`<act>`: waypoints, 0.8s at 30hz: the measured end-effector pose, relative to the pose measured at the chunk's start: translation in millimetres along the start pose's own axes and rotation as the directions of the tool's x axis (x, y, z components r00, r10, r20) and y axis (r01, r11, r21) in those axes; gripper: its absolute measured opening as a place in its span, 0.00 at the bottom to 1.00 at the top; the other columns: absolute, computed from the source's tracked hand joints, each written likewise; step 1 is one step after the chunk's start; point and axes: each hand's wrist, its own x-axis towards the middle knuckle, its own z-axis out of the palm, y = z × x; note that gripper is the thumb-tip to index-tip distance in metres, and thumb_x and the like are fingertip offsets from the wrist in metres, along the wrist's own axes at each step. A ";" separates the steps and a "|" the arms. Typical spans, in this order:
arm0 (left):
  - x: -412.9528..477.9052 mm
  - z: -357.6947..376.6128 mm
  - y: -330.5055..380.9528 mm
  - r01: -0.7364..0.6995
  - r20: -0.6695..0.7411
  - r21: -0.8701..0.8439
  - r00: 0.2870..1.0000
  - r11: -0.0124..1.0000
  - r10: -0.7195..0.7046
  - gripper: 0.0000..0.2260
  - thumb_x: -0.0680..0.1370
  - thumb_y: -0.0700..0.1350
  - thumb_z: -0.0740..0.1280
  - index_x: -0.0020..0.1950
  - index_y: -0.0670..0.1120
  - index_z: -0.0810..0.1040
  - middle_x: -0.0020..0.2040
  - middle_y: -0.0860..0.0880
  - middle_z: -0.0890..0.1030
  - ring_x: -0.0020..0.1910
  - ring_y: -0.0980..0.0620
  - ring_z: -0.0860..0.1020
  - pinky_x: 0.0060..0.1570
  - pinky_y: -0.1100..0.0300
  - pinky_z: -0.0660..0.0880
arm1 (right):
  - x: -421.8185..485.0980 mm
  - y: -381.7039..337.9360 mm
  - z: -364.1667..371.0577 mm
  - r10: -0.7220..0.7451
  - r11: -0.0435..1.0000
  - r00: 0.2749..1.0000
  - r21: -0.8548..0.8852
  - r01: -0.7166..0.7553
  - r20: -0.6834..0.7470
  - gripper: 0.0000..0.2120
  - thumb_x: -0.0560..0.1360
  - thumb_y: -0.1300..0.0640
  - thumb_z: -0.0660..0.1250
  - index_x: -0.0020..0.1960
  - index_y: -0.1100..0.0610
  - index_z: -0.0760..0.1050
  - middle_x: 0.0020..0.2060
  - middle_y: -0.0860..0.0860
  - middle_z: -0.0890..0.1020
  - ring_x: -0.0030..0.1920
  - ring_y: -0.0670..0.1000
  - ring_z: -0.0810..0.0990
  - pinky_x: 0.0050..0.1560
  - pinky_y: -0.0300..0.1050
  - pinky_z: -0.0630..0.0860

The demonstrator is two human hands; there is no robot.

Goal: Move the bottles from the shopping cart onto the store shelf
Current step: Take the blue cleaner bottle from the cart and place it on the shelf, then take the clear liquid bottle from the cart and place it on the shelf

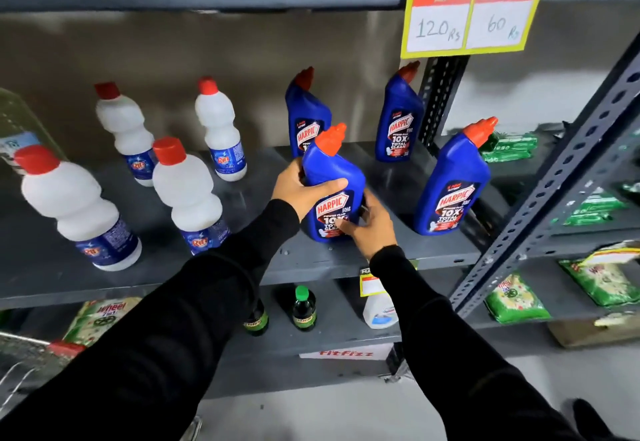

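Observation:
A blue Harpic bottle (334, 177) with an orange-red cap stands near the front edge of the grey shelf (398, 253). My left hand (301, 191) wraps its upper body from the left, and my right hand (372, 224) grips its lower label from the right. Three more blue Harpic bottles stand on the shelf: one at the back (304, 111), one at the back right (398, 118), and one at the front right (453, 181). Several white Rin bottles (187, 194) with red caps stand on the left half. The shopping cart's wire edge (20, 357) shows at the lower left.
A yellow price sign (471, 14) hangs from the shelf above. A perforated grey upright (554, 177) slants along the right. The lower shelf holds dark green-capped bottles (304, 309), a white bottle (379, 312) and detergent packs (100, 316). Green packs (509, 149) fill the neighbouring rack.

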 end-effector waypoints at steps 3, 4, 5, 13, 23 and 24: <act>-5.8 1.8 -2.1 -0.013 0.014 0.001 1.000 1.000 0.013 0.20 0.63 0.42 0.78 0.51 0.52 0.76 0.51 0.47 0.82 0.52 0.46 0.82 0.57 0.47 0.78 | -4.6 -1.6 7.9 0.020 1.000 0.999 0.005 -0.020 -0.044 0.33 0.66 0.74 0.69 0.68 0.59 0.64 0.56 0.52 0.76 0.55 0.49 0.76 0.57 0.35 0.75; -9.5 1.7 -6.5 -0.011 0.029 0.008 1.000 1.000 0.011 0.21 0.63 0.43 0.78 0.52 0.51 0.75 0.51 0.48 0.82 0.52 0.47 0.81 0.57 0.49 0.78 | -7.4 -0.1 13.1 0.037 0.999 0.993 0.004 -0.037 -0.114 0.35 0.65 0.73 0.70 0.69 0.60 0.62 0.60 0.54 0.74 0.59 0.51 0.74 0.60 0.35 0.74; -17.1 0.6 -10.7 -0.011 0.046 0.021 0.999 1.000 0.010 0.21 0.64 0.44 0.77 0.53 0.51 0.74 0.52 0.49 0.82 0.53 0.48 0.81 0.57 0.50 0.78 | -13.3 0.5 19.1 0.049 0.998 0.976 -0.024 -0.055 -0.212 0.36 0.65 0.71 0.71 0.69 0.61 0.61 0.63 0.57 0.72 0.63 0.55 0.72 0.64 0.42 0.71; -117.1 -93.9 -54.1 -0.159 -0.423 0.172 0.880 0.972 0.218 0.13 0.73 0.51 0.65 0.56 0.52 0.77 0.53 0.53 0.80 0.50 0.69 0.77 0.54 0.76 0.70 | -95.1 11.8 150.4 -0.282 0.933 0.935 -0.290 0.215 -0.214 0.14 0.68 0.59 0.60 0.50 0.65 0.73 0.47 0.65 0.77 0.49 0.64 0.75 0.53 0.49 0.69; -340.5 -456.5 -155.7 0.192 -0.983 -0.138 0.097 0.972 -0.159 0.06 0.77 0.42 0.61 0.41 0.46 0.74 0.32 0.47 0.81 0.31 0.67 0.79 0.45 0.58 0.76 | -260.5 -12.0 504.0 -0.205 0.886 0.602 -0.115 0.449 0.772 0.10 0.68 0.63 0.64 0.48 0.66 0.76 0.45 0.66 0.80 0.47 0.65 0.79 0.50 0.51 0.68; -375.4 -482.0 -175.9 0.277 -0.963 -0.253 0.021 0.927 -0.269 0.06 0.77 0.42 0.62 0.40 0.46 0.74 0.33 0.46 0.84 0.37 0.60 0.83 0.48 0.57 0.77 | -283.9 -8.2 536.6 -0.026 0.887 0.484 -0.203 0.415 0.874 0.11 0.70 0.63 0.65 0.51 0.66 0.75 0.49 0.66 0.80 0.51 0.64 0.78 0.51 0.51 0.69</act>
